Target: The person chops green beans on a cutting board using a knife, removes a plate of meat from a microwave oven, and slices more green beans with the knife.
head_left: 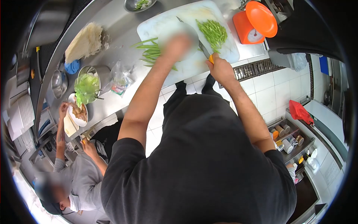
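A white cutting board (151, 28) lies on the steel counter in front of me. My right hand (222, 71) is wrapped round the yellow handle of a kitchen knife (204, 49), its blade pointing away across the board. My left hand (178, 45) is over the middle of the board beside the blade; a blur hides its fingers and whatever they may touch. Long green beans (151, 52) lie left of that hand, a few sticking out past the board's edge. To the right of the knife sits a pile of cut green beans (212, 33).
An orange scale (244, 28) stands right of the board. A metal bowl (129, 7) with green pieces is behind it. Leftward are a pot of lettuce (86, 87) and a plastic bag (121, 79). A co-worker (85, 173) at lower left handles food near a white plate (80, 121).
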A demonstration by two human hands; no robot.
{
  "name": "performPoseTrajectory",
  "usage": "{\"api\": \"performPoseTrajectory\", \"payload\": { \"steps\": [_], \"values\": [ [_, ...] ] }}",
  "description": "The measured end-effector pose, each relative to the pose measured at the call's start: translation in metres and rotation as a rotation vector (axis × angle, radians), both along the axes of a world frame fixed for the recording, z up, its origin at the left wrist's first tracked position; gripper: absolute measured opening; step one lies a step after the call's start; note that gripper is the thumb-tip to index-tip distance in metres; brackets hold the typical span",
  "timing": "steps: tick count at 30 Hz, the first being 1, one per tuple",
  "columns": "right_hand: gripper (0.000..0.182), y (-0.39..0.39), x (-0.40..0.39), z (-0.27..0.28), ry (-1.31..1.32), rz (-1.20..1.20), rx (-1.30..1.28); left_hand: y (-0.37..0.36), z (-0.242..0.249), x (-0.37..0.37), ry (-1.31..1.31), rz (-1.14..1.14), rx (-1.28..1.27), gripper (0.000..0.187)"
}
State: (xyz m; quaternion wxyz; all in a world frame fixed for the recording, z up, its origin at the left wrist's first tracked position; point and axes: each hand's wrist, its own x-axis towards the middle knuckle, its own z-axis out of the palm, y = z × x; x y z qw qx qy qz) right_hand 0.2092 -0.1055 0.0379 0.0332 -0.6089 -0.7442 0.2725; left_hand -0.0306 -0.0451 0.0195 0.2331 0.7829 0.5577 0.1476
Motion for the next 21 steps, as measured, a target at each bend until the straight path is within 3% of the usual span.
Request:
{"api": "performPoseTrajectory", "payload": {
  "steps": [6, 21],
  "values": [
    [0.036, 0.004, 0.007, 0.026, -0.095, 0.059, -0.028, 0.003, -0.008, 0.011, -0.018, 0.059, 0.064, 0.006],
    [0.034, -0.018, 0.010, 0.035, -0.134, 0.061, -0.092, 0.005, 0.021, 0.034, 0.410, 0.148, -0.064, 0.010]
  ]
}}
